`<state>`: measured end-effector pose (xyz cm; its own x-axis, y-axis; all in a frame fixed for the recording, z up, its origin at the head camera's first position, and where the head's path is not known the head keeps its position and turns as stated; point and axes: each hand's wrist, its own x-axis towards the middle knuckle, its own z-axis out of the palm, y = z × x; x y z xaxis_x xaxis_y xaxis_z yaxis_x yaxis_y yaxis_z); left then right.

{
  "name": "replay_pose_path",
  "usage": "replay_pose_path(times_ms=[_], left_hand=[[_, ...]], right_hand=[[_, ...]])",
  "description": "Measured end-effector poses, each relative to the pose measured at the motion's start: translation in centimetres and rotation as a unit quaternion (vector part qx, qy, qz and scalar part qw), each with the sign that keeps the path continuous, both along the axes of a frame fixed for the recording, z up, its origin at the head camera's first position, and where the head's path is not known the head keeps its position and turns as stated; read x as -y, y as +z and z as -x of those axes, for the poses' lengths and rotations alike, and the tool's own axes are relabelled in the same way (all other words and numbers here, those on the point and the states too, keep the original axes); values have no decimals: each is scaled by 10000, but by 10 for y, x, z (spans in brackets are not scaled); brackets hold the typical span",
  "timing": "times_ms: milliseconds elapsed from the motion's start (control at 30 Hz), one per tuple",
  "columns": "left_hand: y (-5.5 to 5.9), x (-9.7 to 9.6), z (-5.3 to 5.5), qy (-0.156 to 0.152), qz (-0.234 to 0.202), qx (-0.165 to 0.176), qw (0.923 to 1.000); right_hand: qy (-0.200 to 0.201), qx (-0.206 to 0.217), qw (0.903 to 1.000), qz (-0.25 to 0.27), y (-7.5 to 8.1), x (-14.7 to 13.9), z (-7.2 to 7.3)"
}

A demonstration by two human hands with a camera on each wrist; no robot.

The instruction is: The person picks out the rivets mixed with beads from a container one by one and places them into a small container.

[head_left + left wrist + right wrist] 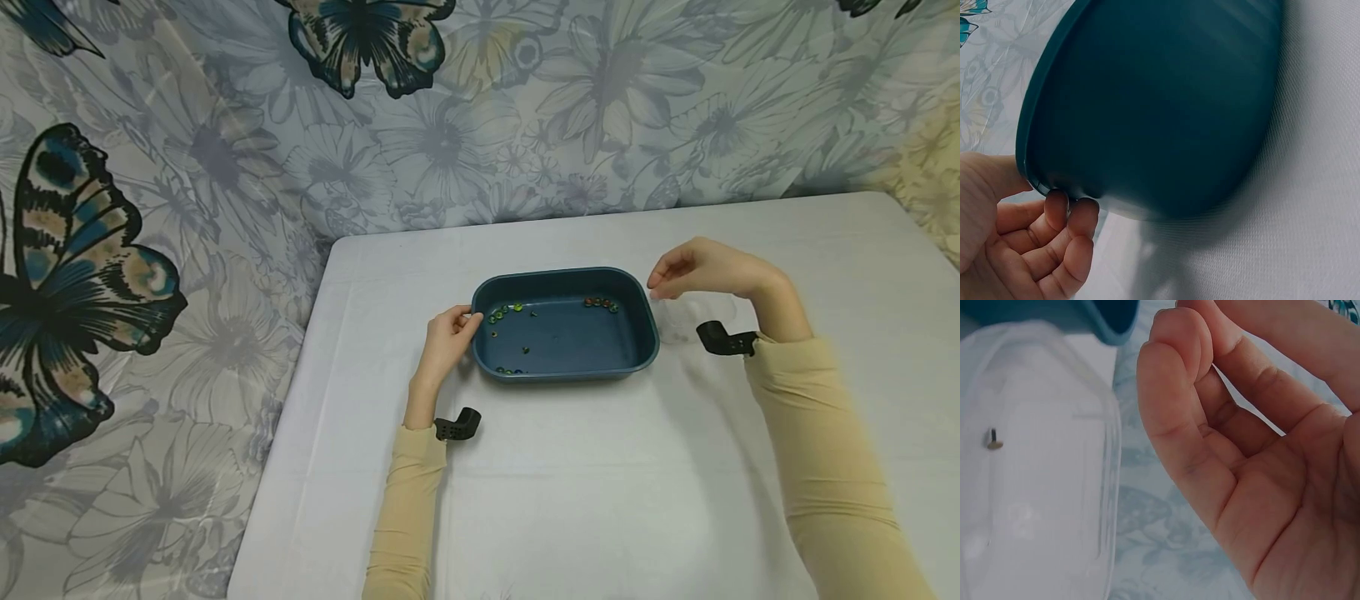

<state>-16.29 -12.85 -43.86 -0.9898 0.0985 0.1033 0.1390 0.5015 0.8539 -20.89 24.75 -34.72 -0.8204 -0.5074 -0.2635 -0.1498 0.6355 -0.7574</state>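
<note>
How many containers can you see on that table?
2: the blue tub, its rim held by the left hand, and a clear box right of it, near the right hand. Others could be hidden.

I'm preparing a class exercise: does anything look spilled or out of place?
Nothing looks spilled. One small tack-like piece shows against the clear container, odd because it appears alone, while colored pieces lie in the blue bin.
</note>
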Motion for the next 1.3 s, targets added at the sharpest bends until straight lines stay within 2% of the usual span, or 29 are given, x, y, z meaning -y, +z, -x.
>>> replay_pose_path(times_ms=[433, 833, 1300], left_hand=[[0, 1, 0, -51, -46, 15, 10000], [0, 2, 1, -49, -70, 54, 9999], [-1, 2, 2, -31, 9, 97, 9999]], right_hand=[[317, 161, 9992, 175, 2, 38, 16], [805, 440, 9944, 529, -13, 71, 29], [1241, 416, 9908, 356, -30, 105, 35]])
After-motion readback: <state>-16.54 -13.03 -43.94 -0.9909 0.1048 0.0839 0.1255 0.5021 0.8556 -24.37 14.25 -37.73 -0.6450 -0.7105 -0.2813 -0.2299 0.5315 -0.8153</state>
